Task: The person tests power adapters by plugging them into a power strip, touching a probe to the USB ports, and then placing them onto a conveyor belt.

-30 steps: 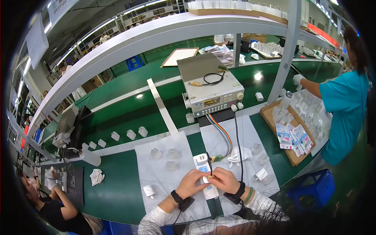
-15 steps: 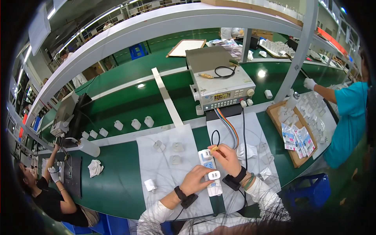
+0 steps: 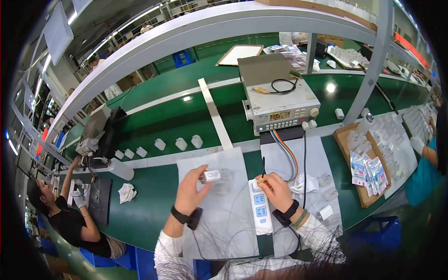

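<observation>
My left hand (image 3: 190, 189) is raised over the left white mat, its thumb and fingers closed on a white charger (image 3: 212, 176). Under and beside that charger lie a few pale chargers (image 3: 221, 188), blurred and partly covered. My right hand (image 3: 277, 192) pinches a brass-coloured plug (image 3: 261, 180) on a black cable, at the far end of a white power strip (image 3: 263, 227). A white charger (image 3: 255, 185) sits in the strip's far socket, partly behind my right fingers. Two blue-faced sockets in the strip stand bare.
A bench meter (image 3: 280, 105) with coloured wires stands behind the strip. Several white chargers (image 3: 181, 143) line the ledge. A cardboard tray (image 3: 366, 200) with packets and chargers is at right. A crumpled cloth (image 3: 305, 183) lies on the right mat. Co-workers (image 3: 70, 210) sit at both sides.
My left hand has lifted its charger off the near part of the power strip and carried it left and away. My right hand stays at the far socket. The whole view has shifted slightly.
</observation>
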Motion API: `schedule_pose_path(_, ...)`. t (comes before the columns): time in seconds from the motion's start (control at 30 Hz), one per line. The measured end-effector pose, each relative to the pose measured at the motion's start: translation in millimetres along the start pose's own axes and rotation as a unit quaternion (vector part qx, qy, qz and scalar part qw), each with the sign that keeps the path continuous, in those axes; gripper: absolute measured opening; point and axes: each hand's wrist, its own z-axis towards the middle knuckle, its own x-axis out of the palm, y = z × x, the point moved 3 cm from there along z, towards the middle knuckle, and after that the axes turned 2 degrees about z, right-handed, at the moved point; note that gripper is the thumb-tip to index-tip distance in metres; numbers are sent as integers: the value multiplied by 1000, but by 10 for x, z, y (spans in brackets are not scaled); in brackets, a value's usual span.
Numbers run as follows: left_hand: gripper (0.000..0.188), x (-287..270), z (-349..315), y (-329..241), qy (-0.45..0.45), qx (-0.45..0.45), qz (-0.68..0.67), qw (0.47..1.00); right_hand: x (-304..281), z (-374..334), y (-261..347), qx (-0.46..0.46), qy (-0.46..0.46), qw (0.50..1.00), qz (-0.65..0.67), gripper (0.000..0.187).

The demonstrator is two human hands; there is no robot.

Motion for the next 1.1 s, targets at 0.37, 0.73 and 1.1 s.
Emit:
schedule_pose_path(0.37, 33, -35, 432, 278, 208, 8, 240, 948, -14, 24, -96, -10, -4, 1000, 24, 21)
schedule_pose_path(0.73, 19, 767, 1662, 1631, 224, 176, 593, 754, 48, -31, -105, -30, 3, 998, 63, 23)
schedule_pose_path(1.1, 48, 247, 274, 78, 115, 2, -251, 961, 23, -9, -161, -13, 5, 998, 56, 25)
